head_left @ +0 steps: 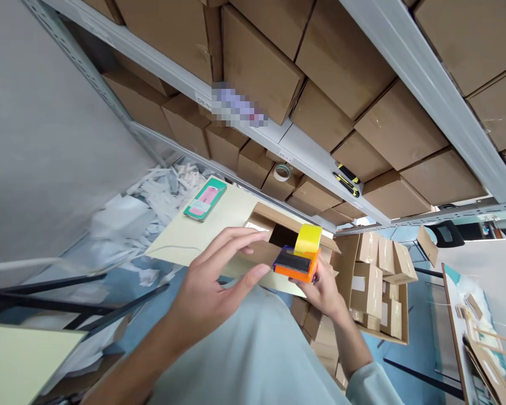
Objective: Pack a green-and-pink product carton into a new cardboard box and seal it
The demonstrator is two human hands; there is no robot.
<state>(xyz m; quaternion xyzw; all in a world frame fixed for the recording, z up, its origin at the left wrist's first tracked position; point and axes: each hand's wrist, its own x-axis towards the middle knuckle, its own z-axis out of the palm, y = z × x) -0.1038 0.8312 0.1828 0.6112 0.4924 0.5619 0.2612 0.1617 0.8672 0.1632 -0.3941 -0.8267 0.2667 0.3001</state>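
Note:
My right hand (320,284) grips an orange tape dispenser (293,273) that carries a roll of yellow tape (308,238). Close to the dispenser's left side, my left hand (223,275) is held in the air with thumb and fingers apart, holding nothing. Behind both hands, an open cardboard box (261,216) rests on the pale table (181,236). Its flaps stand up and its inside is mostly dark, with something white near the left. A green and pink package (206,199) lies at the table's far left.
Metal shelving (307,174) packed with cardboard boxes rises ahead, holding a tape roll (282,172) and yellow-black utility knives (346,183). White scrap paper (130,216) is heaped at left. A large carton (405,329) of small boxes stands at right.

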